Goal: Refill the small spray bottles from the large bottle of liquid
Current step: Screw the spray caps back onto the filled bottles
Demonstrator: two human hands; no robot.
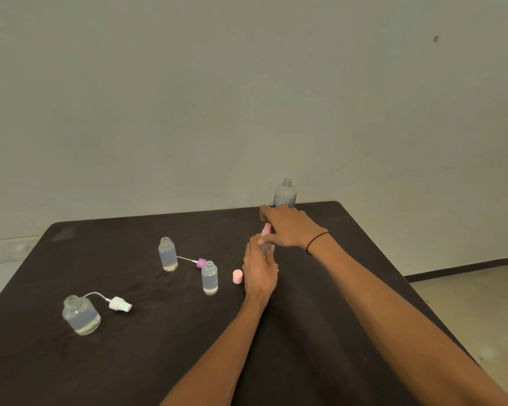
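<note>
My left hand (pixel 260 271) wraps around a small clear spray bottle (pixel 266 247) standing mid-table, which it mostly hides. My right hand (pixel 289 227) pinches that bottle's pink spray head (pixel 267 230) from above. A loose pink cap (pixel 237 277) lies just left of my left hand. Three small open bottles hold clear liquid: one (pixel 209 278) beside the cap, one (pixel 167 254) further left, and a rounder one (pixel 81 315) at the near left. The large bottle (pixel 285 194) stands uncapped at the table's far edge, behind my right hand.
A purple spray head with its tube (pixel 200 262) lies between the two middle bottles. A white spray head with a curved tube (pixel 119 303) lies beside the round bottle. The dark table (pixel 305 332) ends near the wall; its right edge drops to the floor (pixel 475 306).
</note>
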